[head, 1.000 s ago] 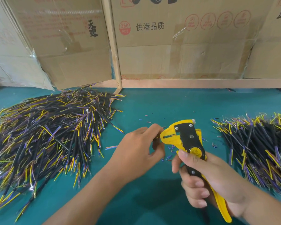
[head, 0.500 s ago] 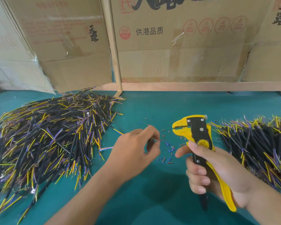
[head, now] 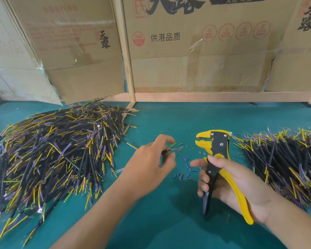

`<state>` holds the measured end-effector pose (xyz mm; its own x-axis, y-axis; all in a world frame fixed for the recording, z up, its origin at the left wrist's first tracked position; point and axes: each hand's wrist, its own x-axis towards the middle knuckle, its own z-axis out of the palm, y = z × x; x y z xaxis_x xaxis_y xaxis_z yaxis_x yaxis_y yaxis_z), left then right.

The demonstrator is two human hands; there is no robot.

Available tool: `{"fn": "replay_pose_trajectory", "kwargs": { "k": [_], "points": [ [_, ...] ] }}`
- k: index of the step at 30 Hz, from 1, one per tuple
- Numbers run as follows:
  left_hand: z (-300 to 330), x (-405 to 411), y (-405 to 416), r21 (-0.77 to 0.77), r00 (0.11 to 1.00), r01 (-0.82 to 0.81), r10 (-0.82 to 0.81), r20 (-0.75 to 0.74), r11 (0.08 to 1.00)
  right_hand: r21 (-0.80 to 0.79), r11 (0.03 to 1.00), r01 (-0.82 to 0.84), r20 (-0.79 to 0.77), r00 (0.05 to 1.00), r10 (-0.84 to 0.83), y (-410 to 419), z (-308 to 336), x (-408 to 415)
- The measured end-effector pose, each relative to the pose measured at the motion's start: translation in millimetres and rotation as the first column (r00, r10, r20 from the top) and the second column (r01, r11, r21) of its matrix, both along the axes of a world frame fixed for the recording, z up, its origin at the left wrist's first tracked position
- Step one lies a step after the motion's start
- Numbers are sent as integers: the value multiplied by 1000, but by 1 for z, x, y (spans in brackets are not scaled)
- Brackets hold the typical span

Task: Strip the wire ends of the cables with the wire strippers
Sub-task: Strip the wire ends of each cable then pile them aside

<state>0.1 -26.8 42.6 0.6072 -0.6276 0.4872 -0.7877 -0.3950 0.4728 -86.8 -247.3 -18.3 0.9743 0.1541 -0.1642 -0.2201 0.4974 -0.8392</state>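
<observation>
On the green tabletop (head: 169,119), the right hand (head: 228,184) is gripping wire strippers (head: 217,159) upright, head pointing left. Well apart, the left hand (head: 147,169) is pinching a cable (head: 171,146), wire end pointing right toward the strippers.

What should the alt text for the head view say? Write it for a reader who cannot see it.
Over a green table, a person's left hand pinches a cable's wire ends while the right hand grips yellow-and-black wire strippers, apart from the wire. Cable piles lie left and right, insulation scraps between, cardboard boxes behind.
</observation>
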Motion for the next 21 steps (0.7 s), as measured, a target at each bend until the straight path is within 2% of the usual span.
{"fn": "replay_pose_trajectory", "kwargs": {
  "k": [6,9,13,21],
  "points": [
    [3,0,1,-35,998,22,-24,-50,999,46,998,-32,1,999,32,-7,-11,4],
    [5,-2,3,23,990,101,-99,-101,995,52,998,-44,2,999,44,-9,-14,7],
    [4,-1,3,82,985,120,-108,-133,989,62,996,-58,-15,998,59,-12,-19,12],
    [2,-3,1,89,987,139,-131,-93,986,89,996,-30,-22,999,32,-7,-14,9]
  ]
}}
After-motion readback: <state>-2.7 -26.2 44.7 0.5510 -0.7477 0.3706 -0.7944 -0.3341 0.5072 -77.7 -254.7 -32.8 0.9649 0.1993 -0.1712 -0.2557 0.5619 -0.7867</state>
